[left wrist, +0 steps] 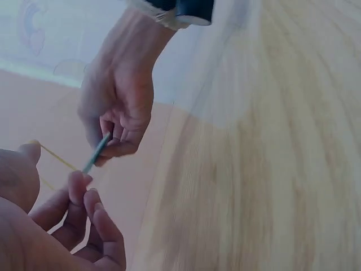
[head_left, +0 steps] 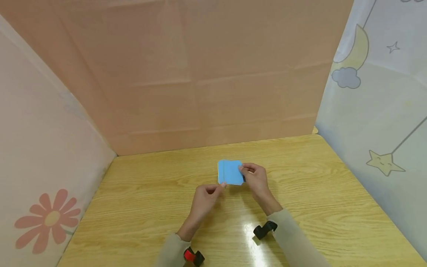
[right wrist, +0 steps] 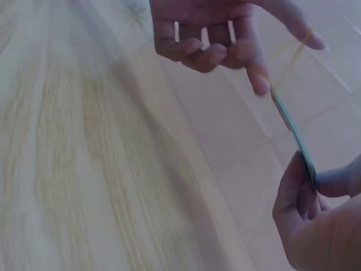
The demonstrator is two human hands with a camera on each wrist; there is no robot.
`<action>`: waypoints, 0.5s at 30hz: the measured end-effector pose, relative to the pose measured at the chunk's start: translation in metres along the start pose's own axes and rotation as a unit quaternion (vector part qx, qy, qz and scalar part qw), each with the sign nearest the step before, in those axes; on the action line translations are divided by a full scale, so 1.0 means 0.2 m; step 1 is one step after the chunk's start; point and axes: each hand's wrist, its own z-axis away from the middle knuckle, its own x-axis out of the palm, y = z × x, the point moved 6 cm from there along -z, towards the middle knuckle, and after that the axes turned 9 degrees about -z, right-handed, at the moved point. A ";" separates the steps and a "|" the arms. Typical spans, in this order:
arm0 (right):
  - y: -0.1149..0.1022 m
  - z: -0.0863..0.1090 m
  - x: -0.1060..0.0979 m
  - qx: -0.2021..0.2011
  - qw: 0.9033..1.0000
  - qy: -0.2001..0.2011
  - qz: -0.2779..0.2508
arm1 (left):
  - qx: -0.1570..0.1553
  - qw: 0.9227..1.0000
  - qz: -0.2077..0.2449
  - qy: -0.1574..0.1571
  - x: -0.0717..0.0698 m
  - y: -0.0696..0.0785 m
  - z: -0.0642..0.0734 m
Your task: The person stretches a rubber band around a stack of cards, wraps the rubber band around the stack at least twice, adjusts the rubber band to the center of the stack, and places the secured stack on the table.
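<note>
My right hand [head_left: 258, 180] pinches a thin stack of blue cards [head_left: 233, 172] at its right edge, thumb on the near face. In the right wrist view the stack [right wrist: 294, 135] is seen edge-on, its far end pointing at my left hand [right wrist: 208, 36]. A thin yellow rubber band [right wrist: 294, 58] runs from the stack's end to the left thumb, pulled taut. In the head view my left hand [head_left: 206, 198] is at the lower left corner of the cards. The left wrist view shows the band [left wrist: 59, 157] stretched between the thumb and the curled fingers [left wrist: 76, 189].
A wood-grain table [head_left: 146, 193] lies under both hands. An orange-brown sheet [head_left: 200, 92] stands along its back edge, with printed panels at the left [head_left: 50, 141] and right [head_left: 377, 118]. Dark bands are on both wrists, one with a red part [head_left: 189, 254].
</note>
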 end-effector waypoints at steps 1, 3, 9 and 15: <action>0.00 0.00 0.00 0.004 1.000 -0.011 -0.002 | -0.015 1.000 0.012 0.002 -0.01 -0.02 -0.01; 0.00 0.00 0.01 0.010 1.000 -0.029 -0.008 | -0.040 0.999 0.024 0.006 -0.02 -0.04 -0.02; -0.01 0.01 0.02 0.015 0.998 -0.050 -0.029 | -0.076 0.996 0.038 0.016 -0.06 -0.09 -0.04; -0.02 0.02 0.02 0.016 0.999 -0.037 -0.030 | -0.078 0.995 0.063 0.024 -0.09 -0.07 -0.04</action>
